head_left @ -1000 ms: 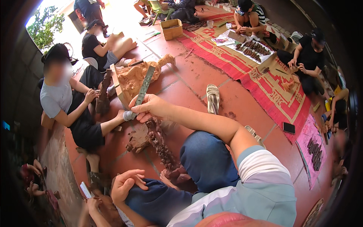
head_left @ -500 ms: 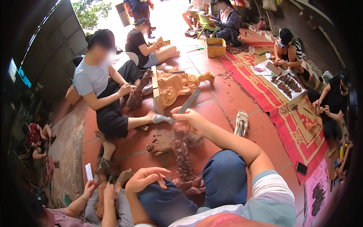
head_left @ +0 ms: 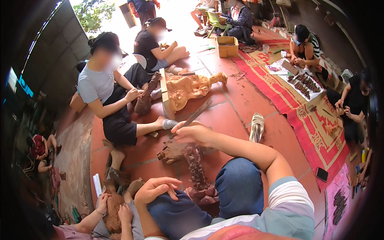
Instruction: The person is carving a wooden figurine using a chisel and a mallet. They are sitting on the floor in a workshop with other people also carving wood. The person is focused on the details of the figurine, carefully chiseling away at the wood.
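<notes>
My right hand is closed around a long flat grey file, holding it out in front of me with its free end up and to the right. Below that hand, a dark reddish carved wooden piece stands upright between my knees on a wider base. My left hand lies over my left knee, holding nothing, its fingers loosely bent and apart. A rough block of brown wood lies on the tiles just beyond the carving.
A large light-wood carved figure lies ahead. On the left sits a person working wood; another person's hands hold a brown carving beside my left arm. On the right are a red patterned mat, a sandal and a phone.
My right hand has shifted slightly left and down, and the file has turned so it shows narrower. The left hand stays on the knee. The neighbour's brown carving has turned.
</notes>
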Motion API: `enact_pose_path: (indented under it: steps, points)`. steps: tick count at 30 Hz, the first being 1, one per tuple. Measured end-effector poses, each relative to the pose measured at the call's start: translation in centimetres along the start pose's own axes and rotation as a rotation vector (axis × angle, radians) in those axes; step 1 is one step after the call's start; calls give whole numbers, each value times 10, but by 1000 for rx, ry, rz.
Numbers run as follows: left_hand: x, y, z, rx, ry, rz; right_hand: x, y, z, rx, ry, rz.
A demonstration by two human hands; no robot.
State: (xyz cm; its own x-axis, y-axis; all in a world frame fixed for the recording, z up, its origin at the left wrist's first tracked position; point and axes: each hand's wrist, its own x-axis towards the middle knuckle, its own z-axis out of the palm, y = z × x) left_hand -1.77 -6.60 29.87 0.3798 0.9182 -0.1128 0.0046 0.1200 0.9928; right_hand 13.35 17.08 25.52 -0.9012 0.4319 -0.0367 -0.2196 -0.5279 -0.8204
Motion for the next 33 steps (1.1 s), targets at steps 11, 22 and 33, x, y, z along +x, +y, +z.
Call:
enact_pose_path:
  steps: [11,22,33]
  points:
    - [3,4,-3,136,-71,-36,-6,-8,14,-252,-58,78]
    - [4,-7,-21,-6,-236,-70,-2,6,-3,-377,-99,23]
    - [53,-211,-77,214,335,-745,35,43,-100,-596,69,64]
